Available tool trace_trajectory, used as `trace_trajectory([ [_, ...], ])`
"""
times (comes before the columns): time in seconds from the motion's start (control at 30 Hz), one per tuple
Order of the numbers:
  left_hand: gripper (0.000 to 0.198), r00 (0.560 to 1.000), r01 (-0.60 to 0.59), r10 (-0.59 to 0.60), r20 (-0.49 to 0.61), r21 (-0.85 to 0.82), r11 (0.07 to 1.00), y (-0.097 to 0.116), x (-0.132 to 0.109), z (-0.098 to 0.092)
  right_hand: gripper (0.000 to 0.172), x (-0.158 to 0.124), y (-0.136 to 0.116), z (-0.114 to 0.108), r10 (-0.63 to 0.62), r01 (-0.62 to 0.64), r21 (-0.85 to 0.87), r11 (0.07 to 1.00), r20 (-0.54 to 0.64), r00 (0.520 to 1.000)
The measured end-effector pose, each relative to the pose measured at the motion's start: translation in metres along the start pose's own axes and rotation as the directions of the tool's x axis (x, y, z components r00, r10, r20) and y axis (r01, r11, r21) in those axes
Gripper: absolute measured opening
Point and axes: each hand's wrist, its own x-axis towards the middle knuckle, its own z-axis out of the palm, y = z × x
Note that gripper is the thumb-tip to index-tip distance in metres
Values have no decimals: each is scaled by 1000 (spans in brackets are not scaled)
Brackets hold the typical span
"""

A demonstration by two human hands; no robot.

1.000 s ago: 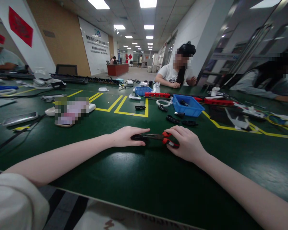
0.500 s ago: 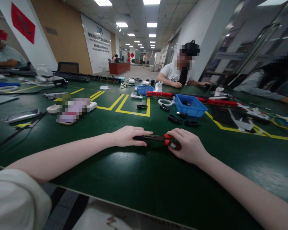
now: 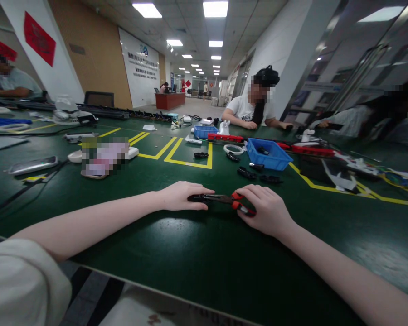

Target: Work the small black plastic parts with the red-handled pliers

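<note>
My right hand [image 3: 268,210] is closed on the red-and-black handles of long-nosed pliers [image 3: 221,198] just above the green table. The pliers' jaws point left and meet a small black part [image 3: 197,198]. That part sits between the thumb and fingers of my left hand [image 3: 177,196], which is closed on it; its far end is hidden in the palm. Similar black pieces lie beyond my hands, among them one black piece [image 3: 246,173] and another black piece [image 3: 271,179].
A blue bin [image 3: 270,156] with a black piece inside stands beyond my right hand. A white ring [image 3: 234,149] and a red strip [image 3: 225,137] are nearby. To the left lie a phone [image 3: 104,158] and a silver device [image 3: 33,165]. A co-worker [image 3: 246,108] sits opposite.
My hands, the pliers and the black part hold nearly the same position. The view has tilted slightly. At the far right, a person's hand now shows with a dark object.
</note>
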Motion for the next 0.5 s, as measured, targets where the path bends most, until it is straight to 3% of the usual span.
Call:
trace_trajectory([
  [0.5,51,998,-62,62,8,65,996,-3,-1,2,28,0,0,-2,-34,34,-32,999,3,999],
])
